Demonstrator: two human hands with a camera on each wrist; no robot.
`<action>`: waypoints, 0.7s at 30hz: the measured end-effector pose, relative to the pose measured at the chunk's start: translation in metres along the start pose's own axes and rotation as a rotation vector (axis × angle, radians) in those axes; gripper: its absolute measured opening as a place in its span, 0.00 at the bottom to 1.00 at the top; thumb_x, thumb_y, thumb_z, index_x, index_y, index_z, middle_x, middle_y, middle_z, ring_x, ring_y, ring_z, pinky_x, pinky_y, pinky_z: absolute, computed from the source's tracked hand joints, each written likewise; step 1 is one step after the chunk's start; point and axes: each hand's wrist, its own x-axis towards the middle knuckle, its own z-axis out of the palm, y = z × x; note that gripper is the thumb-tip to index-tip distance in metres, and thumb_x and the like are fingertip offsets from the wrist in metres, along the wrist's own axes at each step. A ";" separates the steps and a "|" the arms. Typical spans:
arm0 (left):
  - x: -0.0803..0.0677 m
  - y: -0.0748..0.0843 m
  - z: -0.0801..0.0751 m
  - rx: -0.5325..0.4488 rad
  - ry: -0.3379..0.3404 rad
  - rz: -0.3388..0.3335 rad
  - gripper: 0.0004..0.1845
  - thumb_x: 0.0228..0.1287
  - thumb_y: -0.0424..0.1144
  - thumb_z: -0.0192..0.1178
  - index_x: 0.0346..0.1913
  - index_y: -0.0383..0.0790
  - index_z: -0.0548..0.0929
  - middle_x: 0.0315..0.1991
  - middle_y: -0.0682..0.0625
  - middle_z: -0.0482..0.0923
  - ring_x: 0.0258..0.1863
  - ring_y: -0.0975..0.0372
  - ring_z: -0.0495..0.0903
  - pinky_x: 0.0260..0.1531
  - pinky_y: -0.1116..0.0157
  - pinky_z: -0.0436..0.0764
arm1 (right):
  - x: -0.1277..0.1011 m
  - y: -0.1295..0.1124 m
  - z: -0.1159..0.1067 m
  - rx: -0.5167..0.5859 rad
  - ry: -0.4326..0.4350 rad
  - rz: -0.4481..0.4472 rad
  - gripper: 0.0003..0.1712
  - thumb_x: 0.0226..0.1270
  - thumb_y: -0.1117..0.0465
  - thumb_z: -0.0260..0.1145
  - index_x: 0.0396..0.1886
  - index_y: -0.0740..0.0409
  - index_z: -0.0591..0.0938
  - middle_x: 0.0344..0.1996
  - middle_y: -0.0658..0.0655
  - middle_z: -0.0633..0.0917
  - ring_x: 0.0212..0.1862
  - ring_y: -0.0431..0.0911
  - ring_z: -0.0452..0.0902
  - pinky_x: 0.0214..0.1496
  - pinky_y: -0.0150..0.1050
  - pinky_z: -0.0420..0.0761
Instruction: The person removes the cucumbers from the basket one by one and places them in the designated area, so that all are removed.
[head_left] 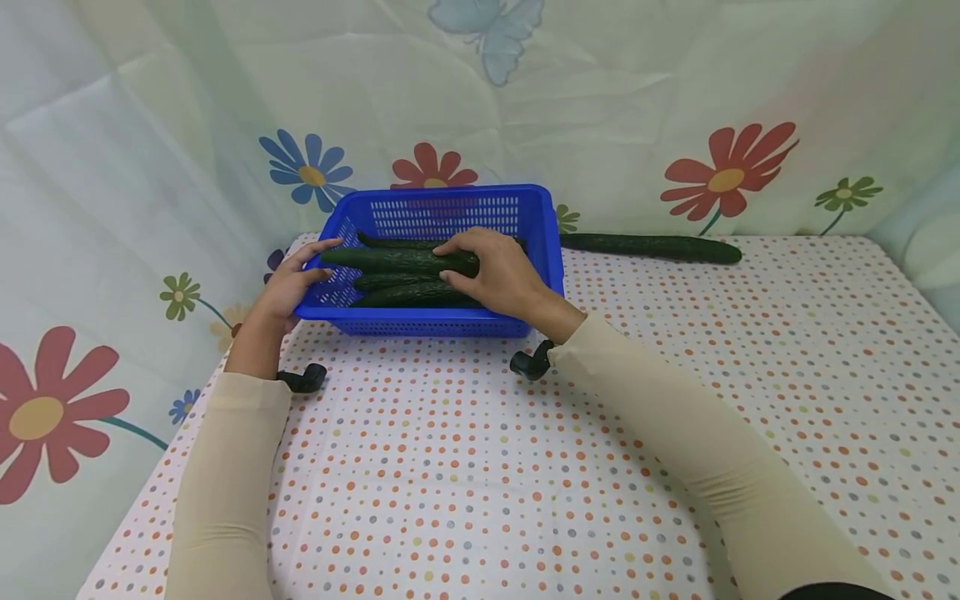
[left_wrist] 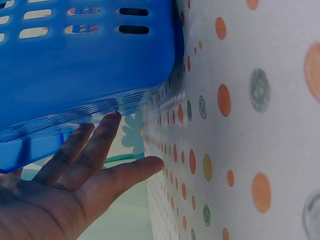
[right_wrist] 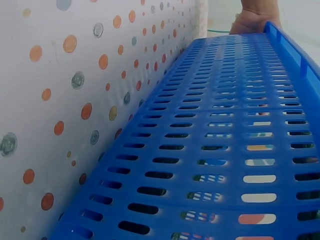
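Hands (head_left: 502, 271) grip unlabelled cucumber (head_left: 397, 260) over basket (head_left: 547, 242).

cucumbers (head_left: 408, 279) lie in the basket (head_left: 442, 324); one cucumber (head_left: 651, 247) lies right of it.

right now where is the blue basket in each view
Head: the blue basket sits at centre, left hand at its left end, right hand on a cucumber inside.
Left wrist: its wall fills the upper left.
Right wrist: its slotted wall fills the centre and right.
Shared landmark: the dotted tablecloth.
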 end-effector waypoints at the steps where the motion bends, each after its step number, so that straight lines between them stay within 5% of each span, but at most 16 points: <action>1: -0.001 0.000 0.000 0.003 0.002 0.005 0.25 0.68 0.36 0.45 0.64 0.63 0.65 0.73 0.51 0.44 0.63 0.44 0.63 0.38 0.58 0.83 | 0.000 0.000 -0.001 0.008 0.006 0.003 0.17 0.58 0.53 0.66 0.48 0.46 0.81 0.47 0.48 0.82 0.54 0.42 0.74 0.55 0.40 0.75; 6: -0.005 0.002 -0.001 0.021 0.026 0.014 0.22 0.67 0.37 0.48 0.61 0.59 0.66 0.71 0.45 0.52 0.65 0.42 0.61 0.48 0.46 0.74 | -0.002 -0.003 -0.003 0.005 0.076 -0.009 0.18 0.57 0.53 0.67 0.49 0.46 0.81 0.46 0.48 0.82 0.51 0.42 0.75 0.53 0.40 0.76; 14: -0.002 0.002 -0.001 0.031 0.028 0.003 0.23 0.68 0.37 0.47 0.64 0.61 0.65 0.71 0.49 0.50 0.64 0.46 0.62 0.41 0.55 0.82 | -0.016 -0.008 -0.015 -0.002 0.246 -0.120 0.16 0.57 0.57 0.67 0.47 0.50 0.82 0.42 0.51 0.82 0.50 0.44 0.74 0.55 0.40 0.73; 21: -0.004 0.001 0.000 -0.001 0.025 -0.005 0.23 0.68 0.37 0.46 0.63 0.64 0.66 0.71 0.49 0.49 0.62 0.46 0.64 0.36 0.60 0.84 | -0.035 -0.012 -0.039 -0.005 0.279 -0.161 0.15 0.55 0.59 0.69 0.45 0.51 0.83 0.41 0.52 0.82 0.47 0.45 0.75 0.49 0.41 0.75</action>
